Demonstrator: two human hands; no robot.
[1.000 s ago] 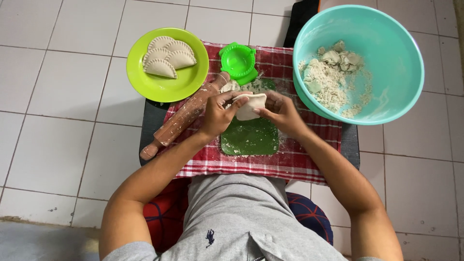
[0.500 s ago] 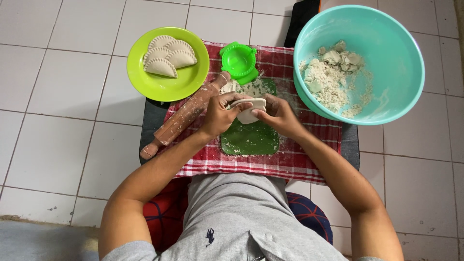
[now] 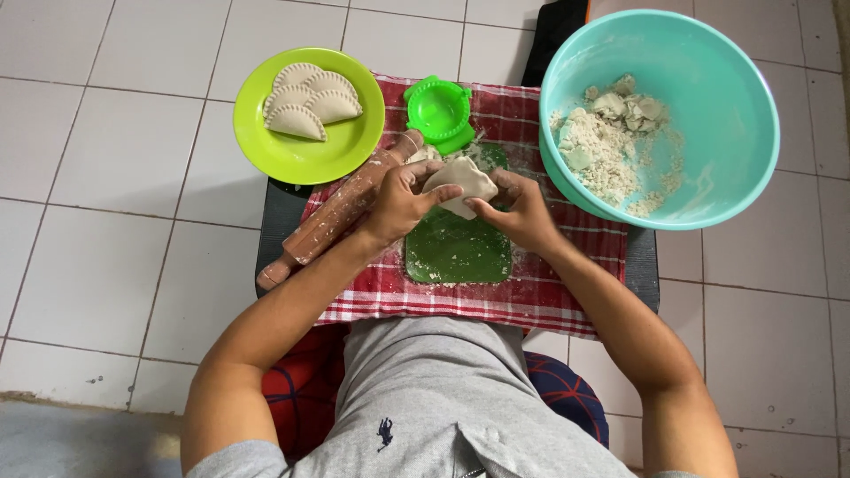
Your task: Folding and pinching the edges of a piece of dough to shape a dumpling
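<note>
Fingers [image 3: 443, 193] of the left hand [image 3: 403, 199] and of the right hand [image 3: 518, 208] were closed on the same piece of white dough [image 3: 460, 181], each hand taking one side of it. The thumbs lay on top and the other fingers went under, so the soft dough did not hang down or tear. It was held just above the green mat [image 3: 456, 252], near the mat's far edge, not lying on it. I think the hands kept it over the mat so that loose flour fell there and not on the floor.

The mat lay in the middle of a red checked cloth [image 3: 381, 292], which covered a small dark table [image 3: 283, 221]. This cloth probably kept the table clean and stopped the mat from sliding.

A wooden rolling pin [image 3: 341, 212] lay slanted at the left, just beside the left wrist, easy to take. A green round dough press [image 3: 440, 112] stood beyond the hands, near the dough. On the left, a lime green plate [image 3: 292, 159] carried some half-round shaped pastries [image 3: 310, 102], overlapping each other, well apart from the flour. At the right, a big turquoise bowl [image 3: 735, 115] held crumbly raw dough [image 3: 602, 133], close to the right hand.
</note>
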